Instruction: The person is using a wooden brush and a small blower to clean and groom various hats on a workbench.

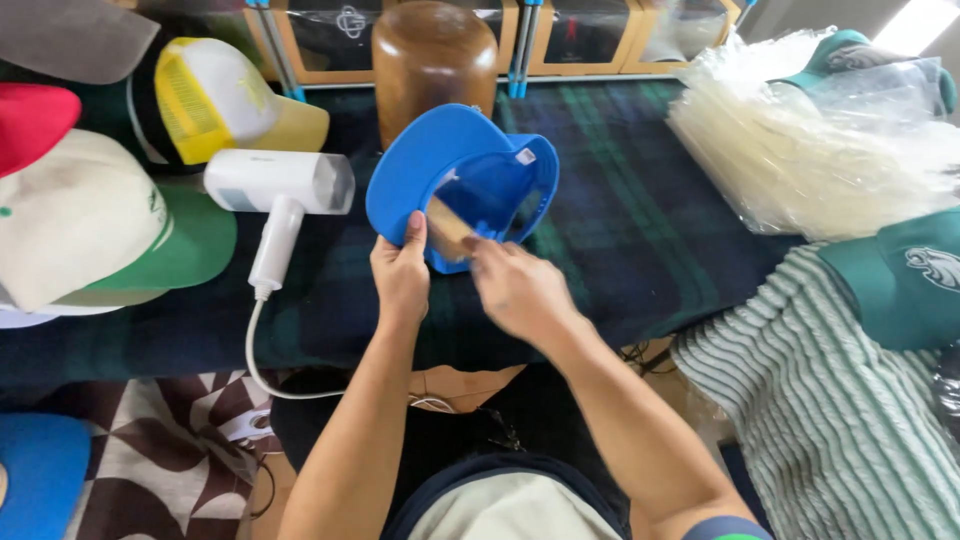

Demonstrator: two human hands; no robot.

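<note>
A blue cap [420, 170] is held upside down over a dark plaid table [640, 220], its inside facing me. My left hand [400, 275] grips the cap at the brim's edge. My right hand [515, 285] pinches a tan strip of card [447, 226] that reaches into the cap's inside. A white label shows at the cap's far inner rim.
A white hair dryer [280, 190] lies left of the cap, its cord hanging off the table. Several caps [90, 215] pile at the left. A wooden head form [432, 55] stands behind. Clear plastic bags [810, 150] stack at the right, beside a striped cloth [820, 400] and green cap [905, 280].
</note>
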